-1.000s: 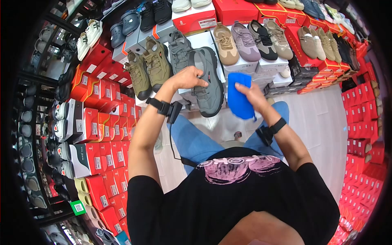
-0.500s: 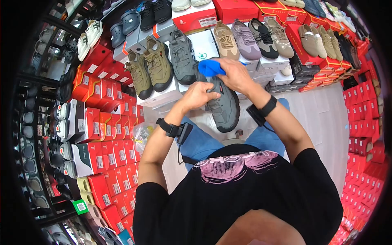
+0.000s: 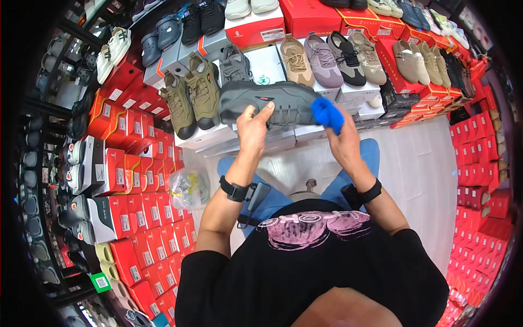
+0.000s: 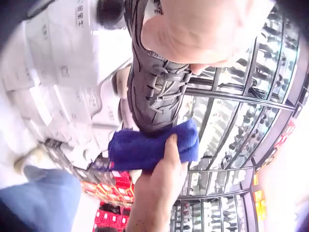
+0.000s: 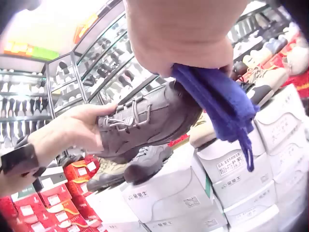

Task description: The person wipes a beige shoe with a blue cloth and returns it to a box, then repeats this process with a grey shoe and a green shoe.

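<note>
Shoe [image 3: 291,98] now turned crosswise | your left hand [image 3: 252,131] grips it | your right hand [image 3: 344,146] clamps cloth [image 3: 328,115] against toe [image 4: 150,122] | your wiping seems shifted there

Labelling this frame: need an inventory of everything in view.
Chunky laced shoe: 1, gray, held ahead
Soft fabric cloth: 1, blue, at that shoe's toe
Second laced shoe: 1, gray, behind it
Black-toed laced shoes: 2, olive, left of that
Low laced shoes: 4, tan, mauve, black-gray, beige, right
Rounded clogs: 2, blue-gray, back left
White cardboard shoeboxes: several, white, ahead
Red cardboard shoeboxes: many, red, all around
Clear plastic bag: 1, transparent, left
Shoe racks: uncounted, black, left
Other shoes: many, mixed, all around
Printed T-shirt: 1, black, torso
Jeans: 1, blue, legs
Wrist straps: 2, black, wrists
Left hand: 1, gripping held shoe
Right hand: 1, gripping cloth
</note>
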A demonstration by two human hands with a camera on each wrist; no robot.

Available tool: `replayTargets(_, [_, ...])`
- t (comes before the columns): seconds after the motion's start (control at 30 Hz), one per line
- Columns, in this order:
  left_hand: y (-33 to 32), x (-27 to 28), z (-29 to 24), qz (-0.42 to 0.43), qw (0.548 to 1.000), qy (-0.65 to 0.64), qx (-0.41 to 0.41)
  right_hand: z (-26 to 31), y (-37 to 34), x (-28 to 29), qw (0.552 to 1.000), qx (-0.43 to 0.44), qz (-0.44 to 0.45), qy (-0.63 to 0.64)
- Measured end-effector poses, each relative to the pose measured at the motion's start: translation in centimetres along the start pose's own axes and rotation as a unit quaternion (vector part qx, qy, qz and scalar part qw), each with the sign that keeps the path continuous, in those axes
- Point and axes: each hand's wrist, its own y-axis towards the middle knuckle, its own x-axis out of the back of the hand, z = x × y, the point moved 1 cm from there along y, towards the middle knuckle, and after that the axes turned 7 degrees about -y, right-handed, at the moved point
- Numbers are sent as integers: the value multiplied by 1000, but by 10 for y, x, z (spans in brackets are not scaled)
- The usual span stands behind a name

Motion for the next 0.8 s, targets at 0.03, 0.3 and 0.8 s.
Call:
replayTargets(0.03, [-6, -2, 4, 1, 1000, 0, 0, -1, 5, -3, 1000, 0, -1, -1])
replayTargets(0.3, [-39, -27, 10, 39, 952, -248, 177, 13, 49, -33, 984, 72, -140, -88])
replayTargets(0.8, [-18, 25, -1, 83, 875, -439, 187, 62, -11, -30, 942, 194, 227, 154])
